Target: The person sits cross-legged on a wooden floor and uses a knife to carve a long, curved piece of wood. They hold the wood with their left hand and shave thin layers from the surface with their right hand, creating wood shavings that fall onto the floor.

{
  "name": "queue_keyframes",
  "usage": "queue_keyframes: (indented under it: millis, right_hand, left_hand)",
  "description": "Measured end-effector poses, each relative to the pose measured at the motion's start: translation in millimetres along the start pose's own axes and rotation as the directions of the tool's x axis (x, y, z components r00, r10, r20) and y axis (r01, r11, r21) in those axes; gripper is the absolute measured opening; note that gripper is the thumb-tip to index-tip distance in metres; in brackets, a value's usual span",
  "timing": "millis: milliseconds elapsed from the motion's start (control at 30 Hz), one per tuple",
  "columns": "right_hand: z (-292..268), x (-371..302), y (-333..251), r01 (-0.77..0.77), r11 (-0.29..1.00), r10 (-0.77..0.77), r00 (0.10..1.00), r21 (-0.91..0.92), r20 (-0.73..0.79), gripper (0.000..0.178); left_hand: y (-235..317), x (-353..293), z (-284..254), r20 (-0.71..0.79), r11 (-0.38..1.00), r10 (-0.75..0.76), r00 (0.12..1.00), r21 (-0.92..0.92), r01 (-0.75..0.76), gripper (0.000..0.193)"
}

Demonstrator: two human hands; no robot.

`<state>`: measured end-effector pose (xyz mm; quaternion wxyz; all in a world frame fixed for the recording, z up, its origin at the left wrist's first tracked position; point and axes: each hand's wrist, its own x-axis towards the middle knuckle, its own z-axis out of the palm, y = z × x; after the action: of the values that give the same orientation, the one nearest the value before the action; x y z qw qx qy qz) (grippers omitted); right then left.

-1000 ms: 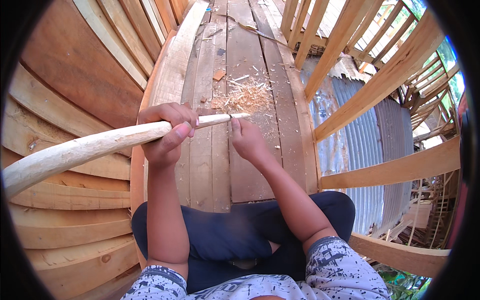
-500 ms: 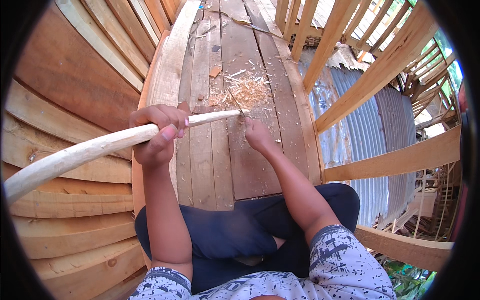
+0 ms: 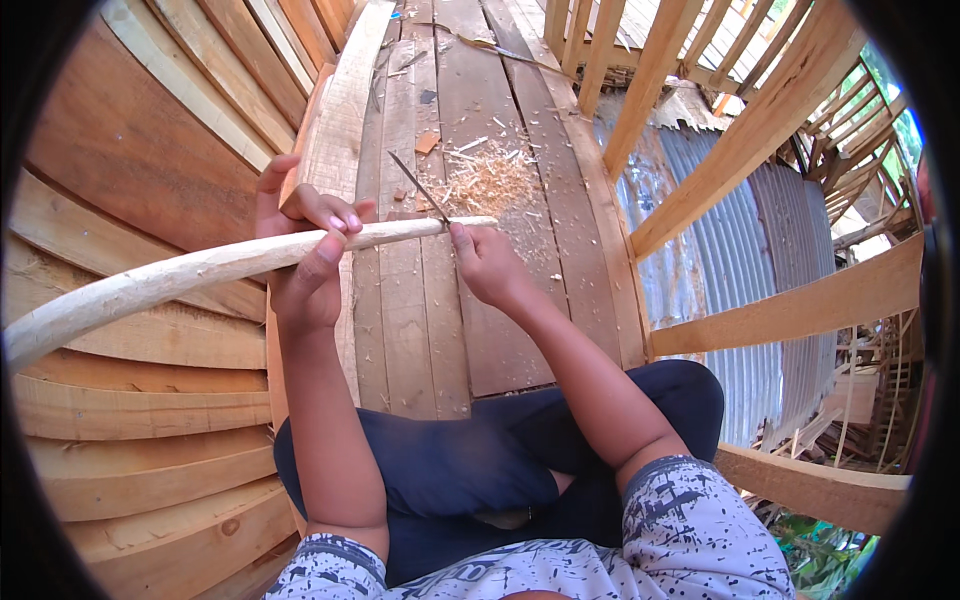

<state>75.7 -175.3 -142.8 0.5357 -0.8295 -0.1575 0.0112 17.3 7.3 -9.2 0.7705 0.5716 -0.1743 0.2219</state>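
A long, pale, peeled wooden pole (image 3: 170, 280) runs from the left edge to the middle, thinning toward its right end. My left hand (image 3: 306, 245) pinches it between thumb and fingertips, with some fingers lifted off. Closed around the handle of a thin dark knife (image 3: 420, 187), my right hand (image 3: 490, 262) is just below the pole's tip. The blade lies across the pole, slanting up and to the left. My fingers hide the knife's handle.
Wood shavings (image 3: 490, 180) are heaped on the plank floor (image 3: 510, 345) beyond the pole. A plank wall (image 3: 150, 180) stands close on the left. Along the right runs a wooden railing (image 3: 790, 300), with corrugated metal sheets (image 3: 720, 250) below it.
My right hand and the knife have moved left along the pole, away from its tip. The left hand's full wrap has loosened to a pinch, and the pole's left part sits slightly higher.
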Motion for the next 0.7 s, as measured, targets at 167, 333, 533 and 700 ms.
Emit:
queue_keyframes:
  millis: [167,333,533,700]
  right_hand:
    - [-0.1,6.0,10.2,-0.236,0.871,0.152,0.963,0.431,0.221,0.052]
    - [2.8,1.1,14.8,-0.271,0.812,0.147,0.952,0.518,0.267,0.052]
    - [-4.2,-3.7,-34.4,-0.246,0.962,0.215,0.949,0.115,0.232,0.056]
    - [-5.6,-0.6,20.2,-0.343,0.914,0.373,0.921,-0.215,0.115,0.055]
  left_hand:
    - [-15.2,-1.8,12.5,-0.258,0.986,0.154,0.954,-0.021,-0.165,0.047]
    - [-17.1,-5.8,9.1,-0.344,0.987,0.147,0.927,-0.003,-0.158,0.027]
    - [-6.1,-8.7,10.1,-0.413,0.988,0.152,0.898,0.024,-0.156,0.017]
    - [-8.7,-5.5,13.9,-0.409,0.985,0.154,0.9,-0.013,-0.174,0.019]
